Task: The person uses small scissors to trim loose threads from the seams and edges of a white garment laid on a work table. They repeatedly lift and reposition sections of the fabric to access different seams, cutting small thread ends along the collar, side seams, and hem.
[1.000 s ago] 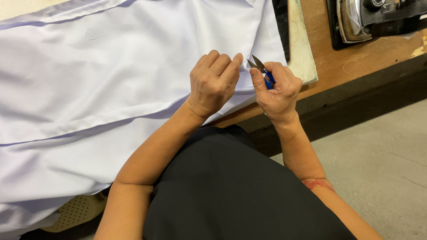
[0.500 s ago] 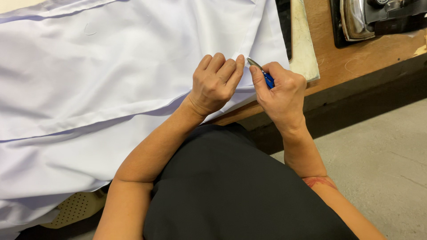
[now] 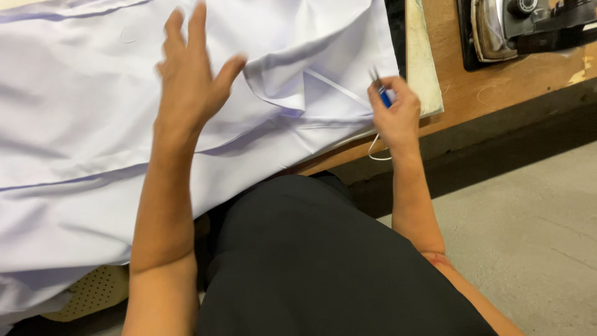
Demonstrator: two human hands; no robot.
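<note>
A large white garment [image 3: 81,118] lies spread over a wooden table [image 3: 497,87]. My left hand [image 3: 189,78] hovers flat over the cloth with its fingers spread, holding nothing. At the garment's right edge, my right hand [image 3: 395,112] grips small blue-handled thread snips [image 3: 380,87] with the metal tips pointing up. A fold of white fabric [image 3: 292,81] is lifted between the two hands. A thin white thread loop [image 3: 376,149] hangs below my right hand.
A metal iron [image 3: 522,25] rests on a dark stand at the table's far right corner. A pale padded strip [image 3: 421,56] runs along the cloth's right edge. Grey concrete floor [image 3: 528,236] lies at the right. A perforated beige seat [image 3: 93,289] shows at bottom left.
My left hand let go of the cloth edge beside the snips, opened and swung left and up over the garment. The fabric near the right edge has lifted into a fold.
</note>
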